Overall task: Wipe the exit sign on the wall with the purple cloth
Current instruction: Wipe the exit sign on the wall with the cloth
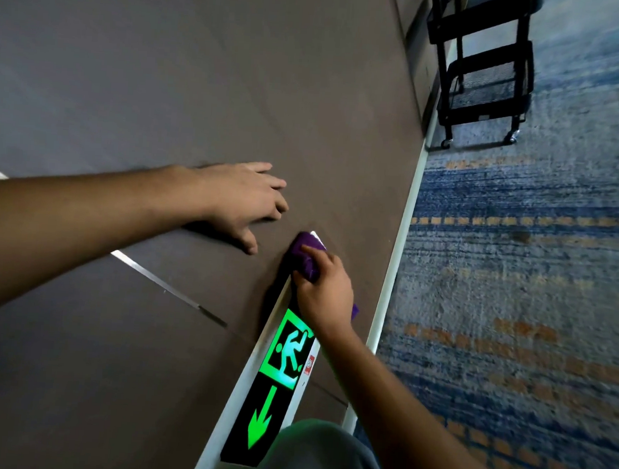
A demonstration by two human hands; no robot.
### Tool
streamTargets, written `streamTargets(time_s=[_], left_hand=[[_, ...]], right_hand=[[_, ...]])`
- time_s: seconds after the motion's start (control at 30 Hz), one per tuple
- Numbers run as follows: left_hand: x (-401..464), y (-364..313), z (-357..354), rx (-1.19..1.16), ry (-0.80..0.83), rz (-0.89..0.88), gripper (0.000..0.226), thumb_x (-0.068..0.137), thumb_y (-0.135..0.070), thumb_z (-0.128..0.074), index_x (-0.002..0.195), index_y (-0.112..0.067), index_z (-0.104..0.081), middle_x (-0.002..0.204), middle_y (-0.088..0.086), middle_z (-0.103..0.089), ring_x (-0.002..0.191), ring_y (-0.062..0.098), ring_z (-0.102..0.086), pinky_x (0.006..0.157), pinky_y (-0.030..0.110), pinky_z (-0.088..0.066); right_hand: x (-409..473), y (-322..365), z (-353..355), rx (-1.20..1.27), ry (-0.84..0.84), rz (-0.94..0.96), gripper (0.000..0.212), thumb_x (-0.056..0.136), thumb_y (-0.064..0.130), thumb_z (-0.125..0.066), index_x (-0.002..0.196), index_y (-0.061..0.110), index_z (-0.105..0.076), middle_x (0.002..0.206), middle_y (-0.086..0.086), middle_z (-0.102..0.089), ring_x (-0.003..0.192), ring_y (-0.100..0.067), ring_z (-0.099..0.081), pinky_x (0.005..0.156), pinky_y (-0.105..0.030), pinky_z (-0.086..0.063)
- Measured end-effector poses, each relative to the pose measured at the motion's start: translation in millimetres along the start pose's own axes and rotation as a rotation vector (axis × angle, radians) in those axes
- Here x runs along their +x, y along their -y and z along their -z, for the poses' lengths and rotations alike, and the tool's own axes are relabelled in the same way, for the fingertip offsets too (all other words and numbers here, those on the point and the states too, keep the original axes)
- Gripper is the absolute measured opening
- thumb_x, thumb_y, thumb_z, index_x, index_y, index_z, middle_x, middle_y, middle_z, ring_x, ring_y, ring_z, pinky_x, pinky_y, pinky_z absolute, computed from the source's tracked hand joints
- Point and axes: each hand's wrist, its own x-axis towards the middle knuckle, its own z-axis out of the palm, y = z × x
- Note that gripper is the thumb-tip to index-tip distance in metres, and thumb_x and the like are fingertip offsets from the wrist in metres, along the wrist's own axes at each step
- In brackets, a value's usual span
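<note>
From the head view, the lit green exit sign (pixel 280 364) sits low on a dark brown wall (pixel 165 77), just above a pale baseboard (pixel 398 248) that meets blue carpet with orange dashes (pixel 524 286). The right hand (pixel 324 290) has its grip closed around the purple cloth (pixel 306 254), pressing it onto the sign's far end. The left hand (pixel 242 200) lies flat and spread on the wall nearby, and a black wheeled cart (pixel 485 63) stands farther along.
</note>
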Motion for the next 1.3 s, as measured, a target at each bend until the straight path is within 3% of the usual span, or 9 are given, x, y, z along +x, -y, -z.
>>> streamTargets(time_s=[0.17,0.27,0.37,0.43,0.6,0.73,0.97,1.17,1.3], left_hand=[[-4,-2,3,-0.005,0.004,0.010,0.080,0.088,-0.068,-0.055,0.154,-0.025,-0.042,0.165,-0.011,-0.029,0.157,0.018,-0.010,0.126,0.042,-0.004],[-8,-6,1,-0.005,-0.001,0.023,0.080,0.089,-0.068,-0.054,0.154,-0.024,-0.041,0.165,-0.011,-0.029,0.157,0.018,-0.010,0.127,0.042,-0.003],[-11,-8,-1,-0.001,-0.033,0.040,0.079,0.089,-0.067,-0.053,0.154,-0.023,-0.042,0.164,-0.010,-0.031,0.157,0.019,-0.012,0.127,0.042,-0.005],[-11,-8,0,-0.017,-0.045,0.049,0.080,0.088,-0.067,-0.055,0.153,-0.023,-0.043,0.164,-0.009,-0.031,0.157,0.021,-0.012,0.127,0.042,-0.006],[-11,-5,3,-0.063,-0.086,0.077,0.090,0.083,-0.070,-0.061,0.158,-0.032,-0.029,0.165,-0.007,-0.030,0.158,0.024,-0.007,0.127,0.047,-0.003],[-9,-4,4,-0.067,-0.091,0.077,0.090,0.081,-0.072,-0.062,0.157,-0.037,-0.029,0.165,-0.007,-0.029,0.158,0.024,-0.007,0.127,0.049,-0.003],[-3,-5,11,-0.037,-0.045,0.075,0.088,0.080,-0.074,-0.061,0.155,-0.038,-0.033,0.167,-0.006,-0.025,0.158,0.024,-0.007,0.127,0.048,-0.003],[-21,-17,9,0.026,-0.062,0.132,0.078,0.086,-0.071,-0.055,0.153,-0.034,-0.040,0.165,-0.003,-0.027,0.157,0.026,-0.010,0.126,0.052,-0.008],[-47,-28,10,0.007,-0.087,0.223,0.085,0.084,-0.070,-0.059,0.156,-0.034,-0.032,0.166,0.001,-0.024,0.157,0.029,-0.009,0.125,0.055,-0.009]], right_hand=[[-38,-10,-9,-0.056,0.028,0.063,0.056,0.090,0.016,-0.068,0.142,0.034,-0.060,0.149,0.002,-0.054,0.134,-0.024,-0.050,0.110,-0.037,-0.044],[-35,-15,-2,-0.082,0.043,0.090,0.050,0.090,0.022,-0.069,0.138,0.035,-0.063,0.141,0.001,-0.059,0.127,-0.023,-0.055,0.101,-0.036,-0.049],[-9,-14,13,0.069,-0.147,0.094,0.041,0.085,0.016,-0.073,0.126,0.023,-0.071,0.121,-0.005,-0.069,0.110,-0.026,-0.065,0.088,-0.026,-0.046],[20,-12,22,0.165,-0.258,0.003,0.041,0.087,0.015,-0.074,0.127,0.024,-0.070,0.125,-0.003,-0.069,0.110,-0.019,-0.064,0.090,-0.019,-0.041],[50,-13,13,0.256,-0.107,-0.080,0.042,0.091,0.023,-0.074,0.131,0.033,-0.069,0.133,0.003,-0.069,0.122,-0.018,-0.064,0.109,-0.041,-0.051],[39,-12,-3,0.211,-0.095,-0.017,0.041,0.091,0.019,-0.074,0.132,0.024,-0.069,0.145,-0.003,-0.061,0.135,-0.021,-0.055,0.116,-0.034,-0.040],[10,-18,0,0.168,0.001,0.018,0.048,0.091,0.019,-0.075,0.136,0.032,-0.065,0.152,0.005,-0.053,0.141,-0.016,-0.047,0.120,-0.035,-0.037],[-21,-13,-1,0.175,0.037,0.014,0.049,0.092,0.015,-0.075,0.136,0.032,-0.065,0.150,0.007,-0.052,0.136,-0.011,-0.045,0.113,-0.026,-0.036],[-36,-8,-4,0.172,0.031,-0.013,0.050,0.090,0.012,-0.076,0.135,0.030,-0.065,0.150,0.005,-0.053,0.135,-0.011,-0.046,0.116,-0.029,-0.037]])
